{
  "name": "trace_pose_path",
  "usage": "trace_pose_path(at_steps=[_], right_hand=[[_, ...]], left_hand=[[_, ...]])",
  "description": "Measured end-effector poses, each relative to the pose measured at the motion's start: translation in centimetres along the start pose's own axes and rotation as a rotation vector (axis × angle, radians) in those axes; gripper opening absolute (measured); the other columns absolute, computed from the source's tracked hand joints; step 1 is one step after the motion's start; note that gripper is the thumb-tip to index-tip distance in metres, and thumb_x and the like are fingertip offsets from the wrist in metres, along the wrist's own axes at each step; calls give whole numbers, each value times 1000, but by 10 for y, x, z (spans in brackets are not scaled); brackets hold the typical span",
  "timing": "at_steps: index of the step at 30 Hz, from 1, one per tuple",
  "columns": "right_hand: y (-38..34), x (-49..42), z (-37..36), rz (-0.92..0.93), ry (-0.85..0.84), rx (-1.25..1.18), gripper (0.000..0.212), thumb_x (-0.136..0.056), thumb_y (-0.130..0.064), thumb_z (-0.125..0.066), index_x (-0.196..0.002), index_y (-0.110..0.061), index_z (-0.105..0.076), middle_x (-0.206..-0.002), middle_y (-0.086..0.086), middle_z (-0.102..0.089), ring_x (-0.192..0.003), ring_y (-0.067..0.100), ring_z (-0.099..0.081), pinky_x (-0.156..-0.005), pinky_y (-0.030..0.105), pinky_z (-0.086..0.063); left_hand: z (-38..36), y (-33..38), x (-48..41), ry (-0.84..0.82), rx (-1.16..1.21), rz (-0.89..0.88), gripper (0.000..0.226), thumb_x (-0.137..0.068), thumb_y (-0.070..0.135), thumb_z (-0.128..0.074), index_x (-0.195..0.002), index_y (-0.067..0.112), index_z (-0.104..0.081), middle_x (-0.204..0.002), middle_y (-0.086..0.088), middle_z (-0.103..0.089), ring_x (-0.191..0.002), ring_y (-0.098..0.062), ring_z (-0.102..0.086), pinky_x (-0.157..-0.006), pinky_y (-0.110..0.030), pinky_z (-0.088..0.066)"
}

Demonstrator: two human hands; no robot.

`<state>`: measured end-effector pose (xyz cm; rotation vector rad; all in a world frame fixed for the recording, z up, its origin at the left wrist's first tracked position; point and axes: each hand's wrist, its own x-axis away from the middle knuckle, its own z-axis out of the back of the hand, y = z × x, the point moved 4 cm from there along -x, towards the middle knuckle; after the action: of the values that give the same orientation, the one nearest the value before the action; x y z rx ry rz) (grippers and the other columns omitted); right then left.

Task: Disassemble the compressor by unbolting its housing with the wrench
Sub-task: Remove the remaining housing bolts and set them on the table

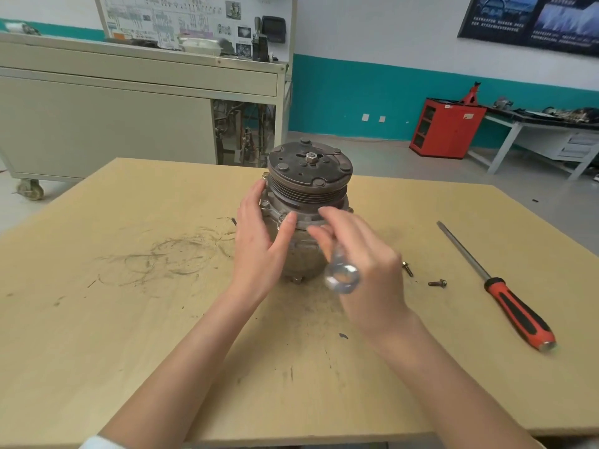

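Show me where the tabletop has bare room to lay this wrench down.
Bare: the scuffed tan wooden tabletop left of the grey metal compressor, and the near edge between the forearms. Crowded: right of it, two loose bolts and the red-and-black-handled screwdriver.

Bright, even light, with faint soft shadows on the desk. The right hand and its wrench are motion-blurred. Wide-angle distortion bends the desk's edges.

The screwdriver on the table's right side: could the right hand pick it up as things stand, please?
Probably not yet: the right hand grips the wrench. The way itself looks free, since the screwdriver lies unobstructed on the table, with only two loose bolts nearer the hand.
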<state>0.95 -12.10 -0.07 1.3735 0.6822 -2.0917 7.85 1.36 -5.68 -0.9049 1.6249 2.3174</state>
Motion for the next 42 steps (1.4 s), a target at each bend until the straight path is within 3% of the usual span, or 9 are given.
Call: trace_pose_path(at_steps=[9,13,18,22,25,28,35,39,42], right_hand=[[-8,12,-15,140,114,249,25,-88,-23,-67,-89,1,-73,-88,7,-73,-72,15,-71,-59,25,-57],[-9,7,-17,118,119,184,39,-98,-28,-48,-90,2,-71,-84,8,-72,-68,17,-69,-56,25,-56],[-7,14,-19,116,101,205,37,-97,-26,-49,-96,4,-71,-91,11,-72,-75,19,-71,-60,26,-55],[-4,14,-20,88,74,172,23,-93,-19,-61,-90,2,-71,-87,10,-71,-71,19,-68,-58,29,-55],[-8,14,-21,77,49,146,32,-98,-23,-51,-85,-1,-70,-82,8,-68,-64,19,-63,-54,28,-51],[-10,15,-18,53,59,116,22,-94,-17,-58,-88,0,-70,-86,10,-68,-67,20,-63,-57,29,-53],[-16,35,4,203,166,-37,24,-94,-8,-57,-80,6,-71,-83,17,-69,-68,26,-65,-58,32,-53],[22,43,18,-115,174,-454,22,-98,-13,-46,-89,-12,-65,-93,6,-67,-88,17,-65,-73,24,-53],[74,43,19,-587,311,-889,26,-94,-13,-40,-86,-21,-63,-91,2,-65,-72,24,-64,-65,27,-52]], left_hand=[[-2,-3,1,44,10,4,72,-90,48,-52,-148,14,-28,-150,-3,-36,-140,-14,-33,-116,-43,-29],[4,15,6,220,-40,-249,48,-87,22,-62,-128,1,-48,-145,-22,-35,-137,-18,-32,-115,-25,-26],[-3,32,4,101,-150,-477,31,-83,2,-63,-109,15,-72,-146,-25,-29,-140,-40,-28,-116,-53,-26],[-11,29,0,-9,-280,-446,35,-89,11,-61,-112,35,-71,-158,-18,-11,-147,-44,-5,-122,-35,-1],[-11,21,0,-49,-344,-435,32,-89,20,-70,-112,42,-70,-162,-13,-4,-149,-39,2,-121,-51,-6],[-11,25,0,-68,-365,-450,26,-90,29,-65,-113,42,-70,-161,-10,-2,-149,-41,4,-112,-68,-14],[-10,34,1,-61,-408,-450,23,-92,30,-58,-107,32,-75,-159,-18,-8,-147,-47,0,-111,-70,-13],[-8,34,3,-24,-480,-559,27,-90,24,-54,-107,28,-74,-158,-19,-15,-145,-50,-5,-111,-71,-11],[-8,33,3,1,-519,-650,26,-91,23,-54,-107,27,-74,-156,-16,-17,-143,-50,-6,-112,-71,-10]])
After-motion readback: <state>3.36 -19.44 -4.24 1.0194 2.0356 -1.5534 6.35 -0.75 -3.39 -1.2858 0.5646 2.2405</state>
